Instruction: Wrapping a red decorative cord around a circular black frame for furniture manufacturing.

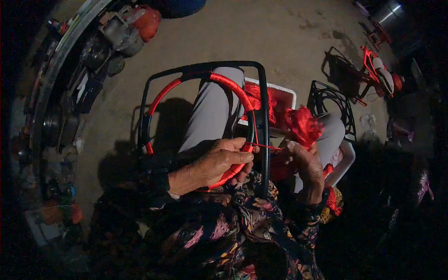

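A black metal frame point(223, 64) stands across my lap, with a ring point(239, 93) inside it. Glossy red cord covers much of the ring in tight turns, while black stretches show bare between them. My left hand point(212, 163) is closed on the ring's near right part, thumb on top. From there a taut red strand runs across to my right hand point(305, 165). That hand's fingers are curled on the strand, and a loose bundle of red cord point(304, 127) bulges up from it. Its palm side is partly hidden.
A white box point(293, 93) holding more red cord point(261, 100) sits between my knees. Another black frame point(322, 86) lies right of my knee, with a red chair point(368, 60) beyond. Pots and bags point(112, 42) line the left side; a blue tub point(184, 5) is at the far edge.
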`<state>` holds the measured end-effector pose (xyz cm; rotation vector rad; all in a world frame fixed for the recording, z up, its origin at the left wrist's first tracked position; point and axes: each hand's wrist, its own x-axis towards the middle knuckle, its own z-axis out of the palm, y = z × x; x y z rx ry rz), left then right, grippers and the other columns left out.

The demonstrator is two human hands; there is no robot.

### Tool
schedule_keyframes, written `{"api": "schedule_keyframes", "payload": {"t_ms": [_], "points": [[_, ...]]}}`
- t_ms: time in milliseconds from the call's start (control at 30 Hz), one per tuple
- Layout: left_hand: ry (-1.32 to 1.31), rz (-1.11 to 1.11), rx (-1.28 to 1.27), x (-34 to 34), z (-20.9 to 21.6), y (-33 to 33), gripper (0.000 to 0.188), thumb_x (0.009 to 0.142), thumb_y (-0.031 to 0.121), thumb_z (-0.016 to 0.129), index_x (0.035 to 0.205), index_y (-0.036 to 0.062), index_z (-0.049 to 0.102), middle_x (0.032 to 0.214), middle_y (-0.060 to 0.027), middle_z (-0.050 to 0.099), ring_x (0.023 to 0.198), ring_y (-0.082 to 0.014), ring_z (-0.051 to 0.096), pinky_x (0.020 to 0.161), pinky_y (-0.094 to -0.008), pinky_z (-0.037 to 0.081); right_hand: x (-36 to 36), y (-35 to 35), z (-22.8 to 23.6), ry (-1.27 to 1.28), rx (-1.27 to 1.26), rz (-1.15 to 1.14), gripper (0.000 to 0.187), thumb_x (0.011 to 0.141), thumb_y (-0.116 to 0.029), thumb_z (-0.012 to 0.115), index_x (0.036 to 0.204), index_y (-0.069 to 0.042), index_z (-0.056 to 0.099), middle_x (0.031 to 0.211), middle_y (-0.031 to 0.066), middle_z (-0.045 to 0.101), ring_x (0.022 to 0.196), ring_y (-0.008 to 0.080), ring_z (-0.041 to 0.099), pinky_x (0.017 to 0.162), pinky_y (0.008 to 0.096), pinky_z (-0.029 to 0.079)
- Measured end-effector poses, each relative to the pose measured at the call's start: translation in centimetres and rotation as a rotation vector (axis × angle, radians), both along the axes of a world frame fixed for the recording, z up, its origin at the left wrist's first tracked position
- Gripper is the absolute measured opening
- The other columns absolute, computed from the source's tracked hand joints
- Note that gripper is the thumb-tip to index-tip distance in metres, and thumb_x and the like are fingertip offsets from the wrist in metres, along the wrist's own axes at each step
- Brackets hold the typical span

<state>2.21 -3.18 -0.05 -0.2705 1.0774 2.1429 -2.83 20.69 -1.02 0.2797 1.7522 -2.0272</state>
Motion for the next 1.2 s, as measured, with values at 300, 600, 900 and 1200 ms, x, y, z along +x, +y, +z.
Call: {"api": "schedule_keyframes", "payload": {"t_ms": [300, 600, 900, 1200], "points": [[-0.048, 0.023, -0.077, 0.1, 0.1, 0.3, 0.031, 0.092, 0.020, 0.054, 0.116, 0.0002, 0.048, 0.073, -0.0081, 0.058, 0.052, -0.0155, 0.058, 0.041, -0.0254, 0.044, -1.4, 0.9, 2.2, 0.114, -0.030, -0.220, 0.026, 0.076, -0.010, 0.070, 0.097, 0.002, 0.060, 0.080, 0.0079, 0.064, 0.065, 0.0154, 0.062, 0.056, 0.0294, 0.052], [-0.101, 0.122, -0.131, 0.3, 0.6, 0.7, 0.029, 0.091, 0.029, 0.057, 0.099, 0.0013, 0.056, 0.066, -0.0070, 0.058, 0.047, -0.0133, 0.055, 0.038, -0.0251, 0.042, -4.5, -6.1, 2.8, 0.191, 0.171, 0.178, 0.025, 0.086, -0.032, 0.065, 0.093, -0.008, 0.060, 0.066, -0.0053, 0.053, 0.057, 0.0048, 0.047, 0.048, 0.0226, 0.034], [-0.060, 0.099, -0.126, -0.4, 0.3, 0.4, 0.028, 0.095, 0.030, 0.052, 0.093, 0.0027, 0.056, 0.061, -0.0088, 0.056, 0.048, -0.0167, 0.054, 0.042, -0.0298, 0.043, -9.1, -9.0, 1.8, 0.119, 0.119, 0.384, 0.024, 0.084, -0.027, 0.068, 0.094, -0.006, 0.064, 0.076, -0.0020, 0.062, 0.061, 0.0077, 0.053, 0.053, 0.0234, 0.040], [-0.098, 0.070, -0.059, -1.0, -0.4, 0.0, 0.033, 0.093, 0.033, 0.055, 0.086, 0.0017, 0.059, 0.063, -0.0074, 0.058, 0.050, -0.0147, 0.058, 0.045, -0.0267, 0.048, -9.8, -8.8, 1.0, 0.033, 0.104, 0.426, 0.019, 0.084, -0.023, 0.066, 0.094, -0.007, 0.066, 0.081, -0.0010, 0.065, 0.067, 0.0083, 0.056, 0.057, 0.0240, 0.043]]}}
